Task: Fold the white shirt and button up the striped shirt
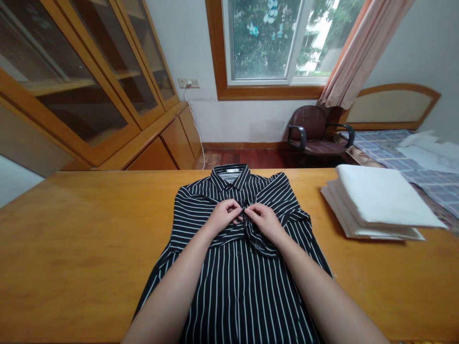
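Note:
A black shirt with white stripes [229, 282] lies face up on the wooden table, its collar toward the window. Both sleeves are folded inward across the chest. My left hand [225, 215] pinches the striped fabric near the middle of the chest, thumb and fingertips together. Close beside it, my right hand [263, 220] also pinches the fabric, at what looks like the end of a sleeve. The fingertips of the two hands nearly meet. Whether a button is between them is too small to tell.
A stack of folded white sheets [387, 200] sits at the table's right side. The wooden table [79, 248] spreads left of the shirt. Past its far edge are a brown armchair [311, 126], a bed [380, 143], a glass-door cabinet [107, 71] and a window [265, 48].

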The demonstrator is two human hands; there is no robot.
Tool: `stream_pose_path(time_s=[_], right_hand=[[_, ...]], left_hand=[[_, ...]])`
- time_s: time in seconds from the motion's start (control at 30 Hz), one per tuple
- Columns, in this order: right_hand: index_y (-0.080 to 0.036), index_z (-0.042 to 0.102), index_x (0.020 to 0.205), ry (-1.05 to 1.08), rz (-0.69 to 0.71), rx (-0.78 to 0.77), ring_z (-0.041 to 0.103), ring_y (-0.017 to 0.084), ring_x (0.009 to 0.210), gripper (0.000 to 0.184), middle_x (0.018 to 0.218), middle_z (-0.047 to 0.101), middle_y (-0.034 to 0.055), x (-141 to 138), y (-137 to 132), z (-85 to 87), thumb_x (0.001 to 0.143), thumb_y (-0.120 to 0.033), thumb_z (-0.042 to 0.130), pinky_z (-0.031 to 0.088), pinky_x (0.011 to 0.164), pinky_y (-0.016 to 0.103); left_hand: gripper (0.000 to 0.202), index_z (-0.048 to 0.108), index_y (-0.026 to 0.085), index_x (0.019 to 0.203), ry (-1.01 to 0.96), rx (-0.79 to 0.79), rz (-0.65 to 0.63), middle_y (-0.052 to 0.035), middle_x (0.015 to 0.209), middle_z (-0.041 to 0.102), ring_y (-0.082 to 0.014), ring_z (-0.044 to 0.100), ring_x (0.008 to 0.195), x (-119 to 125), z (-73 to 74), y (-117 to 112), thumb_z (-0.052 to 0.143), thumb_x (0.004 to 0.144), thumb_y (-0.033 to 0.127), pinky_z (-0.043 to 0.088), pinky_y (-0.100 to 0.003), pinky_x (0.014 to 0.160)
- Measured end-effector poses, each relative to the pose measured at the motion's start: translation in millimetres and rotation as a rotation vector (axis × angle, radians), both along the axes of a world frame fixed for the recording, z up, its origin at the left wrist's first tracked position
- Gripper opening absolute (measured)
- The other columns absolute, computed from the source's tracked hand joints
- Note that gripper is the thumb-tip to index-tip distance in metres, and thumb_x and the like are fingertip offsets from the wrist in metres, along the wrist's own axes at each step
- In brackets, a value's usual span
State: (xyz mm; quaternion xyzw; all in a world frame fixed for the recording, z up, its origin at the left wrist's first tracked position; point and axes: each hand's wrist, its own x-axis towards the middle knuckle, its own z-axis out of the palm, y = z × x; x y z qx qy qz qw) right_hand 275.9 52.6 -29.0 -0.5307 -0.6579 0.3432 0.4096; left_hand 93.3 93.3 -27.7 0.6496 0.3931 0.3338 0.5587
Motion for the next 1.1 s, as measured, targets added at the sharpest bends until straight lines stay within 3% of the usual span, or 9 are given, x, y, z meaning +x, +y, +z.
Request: stream_pose_path(time_s=[0.17, 0.47, 0.73, 1.1], right_hand=[[-0.020, 0.071, 0.082, 0.011, -0.006, -0.007, 0.061, 0.017, 0.076, 0.018, 0.078, 0.068, 0.0008, -0.2, -0.1, -0.7, 0.091, -0.031, 0.059, 0.044, 0.071, 0.027], [-0.020, 0.070, 0.079, 0.008, -0.022, -0.018, 0.060, 0.017, 0.073, 0.019, 0.075, 0.066, 0.0007, -0.4, -0.2, 0.5, 0.089, -0.031, 0.059, 0.043, 0.068, 0.027], [-0.020, 0.069, 0.079, 0.019, -0.027, -0.021, 0.058, 0.017, 0.071, 0.018, 0.073, 0.065, 0.0006, -0.4, 0.3, -2.5, 0.088, -0.032, 0.059, 0.042, 0.064, 0.026], [-0.021, 0.068, 0.079, -0.005, -0.020, 0.011, 0.059, 0.016, 0.074, 0.017, 0.075, 0.065, 0.0000, 0.8, -0.4, -1.3, 0.090, -0.030, 0.059, 0.043, 0.069, 0.027]], left_hand=[[0.024, 0.062, 0.015, 0.078, 0.029, 0.045, -0.011, -0.0014, 0.073, 0.064, -0.0161, 0.068, 0.068, -1.8, 1.4, 0.3, 0.064, 0.084, 0.038, 0.054, -0.022, 0.050], [0.028, 0.064, 0.014, 0.081, 0.044, 0.025, -0.012, -0.0005, 0.068, 0.065, -0.0098, 0.059, 0.049, -3.9, -4.1, 4.7, 0.059, 0.087, 0.041, 0.050, -0.020, 0.047], [0.019, 0.066, 0.015, 0.086, 0.050, 0.043, -0.032, -0.0020, 0.080, 0.064, -0.0155, 0.065, 0.071, -2.5, -1.1, 3.1, 0.064, 0.082, 0.034, 0.052, -0.021, 0.050], [0.021, 0.066, 0.017, 0.086, 0.098, 0.018, -0.052, 0.0009, 0.071, 0.063, -0.0110, 0.058, 0.059, -2.4, 3.7, 2.2, 0.065, 0.083, 0.037, 0.047, -0.019, 0.049]])
